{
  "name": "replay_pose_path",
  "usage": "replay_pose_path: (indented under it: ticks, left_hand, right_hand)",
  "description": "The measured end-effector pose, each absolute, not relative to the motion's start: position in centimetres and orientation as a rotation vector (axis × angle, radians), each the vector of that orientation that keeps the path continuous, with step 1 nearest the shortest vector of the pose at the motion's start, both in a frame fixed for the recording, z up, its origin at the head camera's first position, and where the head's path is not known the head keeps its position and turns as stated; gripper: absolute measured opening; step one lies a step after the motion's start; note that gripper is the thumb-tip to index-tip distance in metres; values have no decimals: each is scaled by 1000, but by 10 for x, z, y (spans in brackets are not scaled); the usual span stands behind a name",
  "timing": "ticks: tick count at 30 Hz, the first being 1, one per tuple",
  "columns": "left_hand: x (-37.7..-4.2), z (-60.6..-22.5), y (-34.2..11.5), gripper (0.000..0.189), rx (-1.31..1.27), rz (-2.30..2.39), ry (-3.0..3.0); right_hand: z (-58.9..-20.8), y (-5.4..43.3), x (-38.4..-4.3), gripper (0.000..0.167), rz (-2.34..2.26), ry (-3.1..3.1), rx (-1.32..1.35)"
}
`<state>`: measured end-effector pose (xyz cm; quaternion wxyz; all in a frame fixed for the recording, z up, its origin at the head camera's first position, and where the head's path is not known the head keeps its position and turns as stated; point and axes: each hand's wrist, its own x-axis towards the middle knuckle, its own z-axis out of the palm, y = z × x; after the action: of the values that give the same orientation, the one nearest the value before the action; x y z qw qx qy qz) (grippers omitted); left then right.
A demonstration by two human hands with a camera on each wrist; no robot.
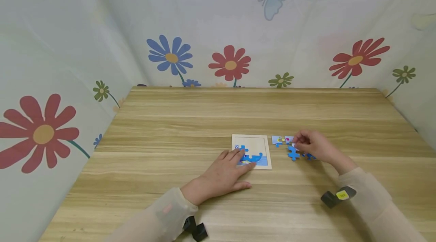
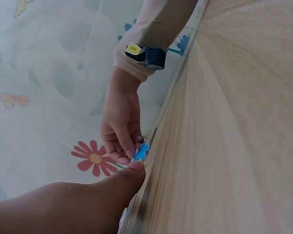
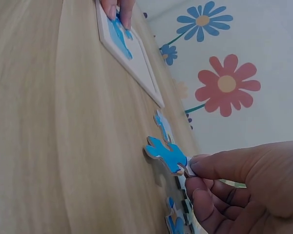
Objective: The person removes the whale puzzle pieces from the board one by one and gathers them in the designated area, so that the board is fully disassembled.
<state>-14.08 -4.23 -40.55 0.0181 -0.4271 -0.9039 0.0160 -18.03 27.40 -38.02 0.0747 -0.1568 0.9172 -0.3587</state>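
My right hand pinches a blue jigsaw piece between thumb and fingertips. In the right wrist view the piece is tilted and raised off the table. My left hand lies with fingers extended over the lower left of a pale wooden puzzle tray. Its fingertips touch the joined blue pieces along the tray's lower part, hiding some of them. The tray's upper part shows bare wood. Light blue patterned pieces lie right of the tray, and more blue pieces lie partly beneath my right hand.
The wood-grain table runs back to a white curtain printed with flowers and a butterfly. A black wrist device sits on the right sleeve, another black device on the left.
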Motion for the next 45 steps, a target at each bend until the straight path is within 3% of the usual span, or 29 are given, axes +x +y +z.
replay_pose_path:
  ticks: [24,45]
  left_hand:
    - [-141,-408,-42,60,-1343,38,-2833]
    - [-142,-401,-55,64,-1329,41,-2820]
  right_hand:
    - [-384,272,-173,6,-914,2860,-394]
    - [-374,223,-182,10,-1004,2909,-430]
